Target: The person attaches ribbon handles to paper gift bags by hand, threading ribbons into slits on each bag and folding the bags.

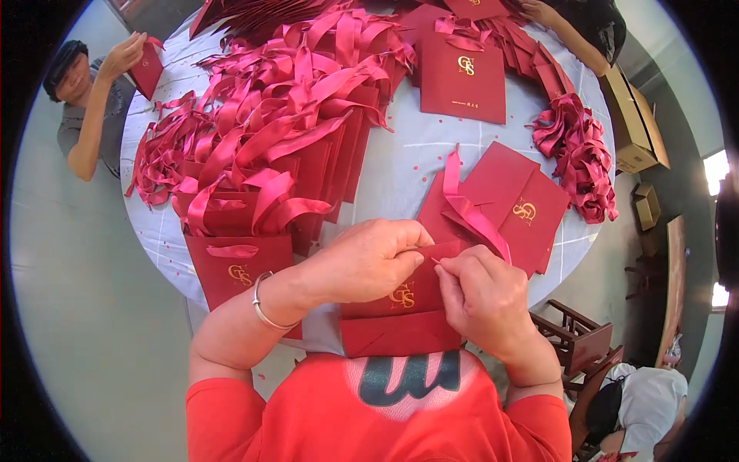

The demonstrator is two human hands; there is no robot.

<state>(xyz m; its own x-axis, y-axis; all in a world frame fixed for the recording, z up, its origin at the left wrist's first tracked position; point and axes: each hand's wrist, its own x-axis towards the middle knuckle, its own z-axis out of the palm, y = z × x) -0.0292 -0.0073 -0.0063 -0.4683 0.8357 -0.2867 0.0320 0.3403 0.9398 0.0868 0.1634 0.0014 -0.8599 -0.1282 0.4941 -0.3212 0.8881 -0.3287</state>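
A dark red paper gift bag (400, 335) with a gold emblem lies in front of me at the table's near edge, its bottom toward my body. My left hand (368, 262), with a silver bangle at the wrist, pinches the bag's upper edge between thumb and fingers. At the right end of that edge my right hand (486, 296) is closed on a pink ribbon (471, 215). A small pink tip shows at its fingertips, while the ribbon's other end stretches away over flat red bags (527, 208) just beyond. Part of the bag's upper edge is hidden behind my fingers.
Ribboned bags (331, 162) stand packed at the left of the round white-covered table (419, 146). One bag (462, 85) lies at the back, loose ribbons (577, 154) at the right. Two co-workers' arms reach in from the far sides. Cardboard boxes (631, 123) and a wooden stool (577, 335) stand right.
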